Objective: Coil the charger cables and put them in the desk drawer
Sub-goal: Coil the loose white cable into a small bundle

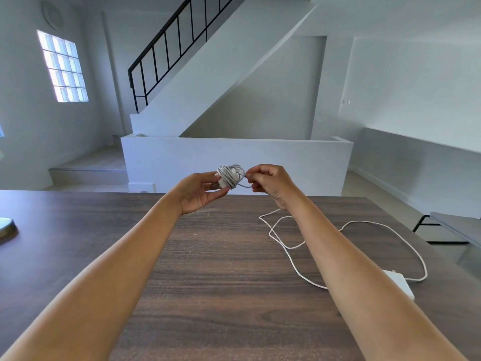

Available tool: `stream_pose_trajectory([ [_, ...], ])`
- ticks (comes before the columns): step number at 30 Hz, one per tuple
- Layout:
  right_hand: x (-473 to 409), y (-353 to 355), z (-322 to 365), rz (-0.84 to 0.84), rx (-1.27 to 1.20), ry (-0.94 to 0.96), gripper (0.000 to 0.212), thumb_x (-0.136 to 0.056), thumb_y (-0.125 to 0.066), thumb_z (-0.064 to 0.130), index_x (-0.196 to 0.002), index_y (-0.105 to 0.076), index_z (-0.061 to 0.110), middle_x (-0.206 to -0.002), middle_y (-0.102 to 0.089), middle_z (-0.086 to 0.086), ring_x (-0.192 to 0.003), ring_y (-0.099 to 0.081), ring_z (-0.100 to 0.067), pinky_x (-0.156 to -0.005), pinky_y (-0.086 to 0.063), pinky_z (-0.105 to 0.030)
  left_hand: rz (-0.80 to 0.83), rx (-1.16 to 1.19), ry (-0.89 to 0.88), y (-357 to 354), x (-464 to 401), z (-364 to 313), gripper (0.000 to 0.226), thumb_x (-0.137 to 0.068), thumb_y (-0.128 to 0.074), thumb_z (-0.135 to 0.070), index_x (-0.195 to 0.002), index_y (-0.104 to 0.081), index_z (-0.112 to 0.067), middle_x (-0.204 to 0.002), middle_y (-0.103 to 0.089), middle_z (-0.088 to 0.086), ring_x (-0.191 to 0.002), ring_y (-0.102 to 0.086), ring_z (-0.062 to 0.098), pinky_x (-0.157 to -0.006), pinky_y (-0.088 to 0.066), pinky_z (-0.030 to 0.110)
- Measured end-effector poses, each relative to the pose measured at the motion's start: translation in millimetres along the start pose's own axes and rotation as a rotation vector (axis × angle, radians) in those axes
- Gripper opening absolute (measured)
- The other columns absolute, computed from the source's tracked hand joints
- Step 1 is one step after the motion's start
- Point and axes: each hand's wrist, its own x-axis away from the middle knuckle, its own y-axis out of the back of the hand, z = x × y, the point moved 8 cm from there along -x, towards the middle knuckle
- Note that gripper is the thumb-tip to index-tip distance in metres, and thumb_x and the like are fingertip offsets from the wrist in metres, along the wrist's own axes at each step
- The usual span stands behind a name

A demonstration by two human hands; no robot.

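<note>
Dark wood-grain counter below; left hand fingers clamp white cable-wound charger; right hand fingers pinch cable tail; tuck end under wraps, keep tension.

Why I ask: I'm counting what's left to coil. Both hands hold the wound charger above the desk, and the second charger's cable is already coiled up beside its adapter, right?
Not quite. In the head view the left hand and right hand do hold the wound charger above the desk, but the second cable lies in loose, uncoiled loops by its adapter.
</note>
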Motion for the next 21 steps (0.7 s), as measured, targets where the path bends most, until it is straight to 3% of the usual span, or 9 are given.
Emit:
stream_pose_trajectory([
  [6, 2, -12, -5, 0.019, -0.106, -0.044, 0.017, -0.090, -0.053, 0.000, -0.083, -0.065, 0.010, -0.080, -0.065, -0.009, -0.070, -0.061, -0.019, -0.073, -0.056, -0.029, -0.032, -0.067, 0.031, -1, -1, -1, 0.018, -0.094, -0.047, 0.001, -0.107, -0.059, 0.004, -0.102, -0.059, 0.018, -0.094, -0.062, 0.026, -0.073, -0.060, 0.031],
  [9, 1, -17, -1, 0.008, -0.095, -0.022, 0.020, -0.089, -0.050, 0.004, -0.105, -0.057, 0.014, -0.081, -0.065, -0.009, -0.068, -0.062, -0.018, -0.072, -0.055, -0.031, -0.071, -0.101, 0.043, 2, -1, 1, 0.016, -0.093, -0.047, 0.002, -0.105, -0.058, 0.003, -0.099, -0.058, 0.018, -0.090, -0.062, 0.025, -0.068, -0.061, 0.030],
  [11, 0, -19, 0, 0.021, -0.039, 0.000, 0.030, -0.088, -0.060, 0.010, -0.116, -0.058, 0.019, -0.079, -0.066, -0.007, -0.067, -0.063, -0.015, -0.070, -0.056, -0.029, -0.086, -0.125, 0.038, 3, 0, 1, 0.016, -0.094, -0.047, 0.003, -0.105, -0.058, 0.003, -0.100, -0.058, 0.018, -0.090, -0.062, 0.024, -0.066, -0.061, 0.029],
  [16, 0, -17, -5, -0.084, 0.037, 0.008, 0.005, -0.083, -0.073, 0.019, -0.086, -0.069, 0.017, -0.073, -0.066, -0.003, -0.060, -0.059, -0.013, -0.059, -0.052, -0.024, -0.097, -0.344, -0.002, 0, -4, -4, 0.023, -0.090, -0.049, 0.008, -0.107, -0.063, 0.004, -0.099, -0.065, 0.017, -0.090, -0.065, 0.021, -0.074, -0.060, 0.029],
  [19, -5, -9, -7, -0.174, 0.020, -0.013, 0.009, -0.084, -0.072, 0.018, -0.076, -0.067, 0.017, -0.073, -0.066, -0.001, -0.066, -0.061, -0.013, -0.062, -0.054, -0.026, -0.180, -0.503, -0.037, 11, -5, -7, 0.021, -0.084, -0.053, 0.012, -0.096, -0.068, 0.004, -0.098, -0.069, 0.015, -0.084, -0.066, 0.018, -0.077, -0.059, 0.030],
  [21, -7, -2, -12, -0.239, -0.057, -0.063, 0.015, -0.085, -0.071, 0.014, -0.071, -0.065, 0.016, -0.070, -0.064, -0.002, -0.068, -0.061, -0.015, -0.070, -0.056, -0.029, -0.206, -0.490, -0.035, 20, -5, -7, 0.023, -0.083, -0.051, 0.013, -0.092, -0.069, 0.002, -0.100, -0.070, 0.014, -0.084, -0.066, 0.018, -0.075, -0.059, 0.029],
])
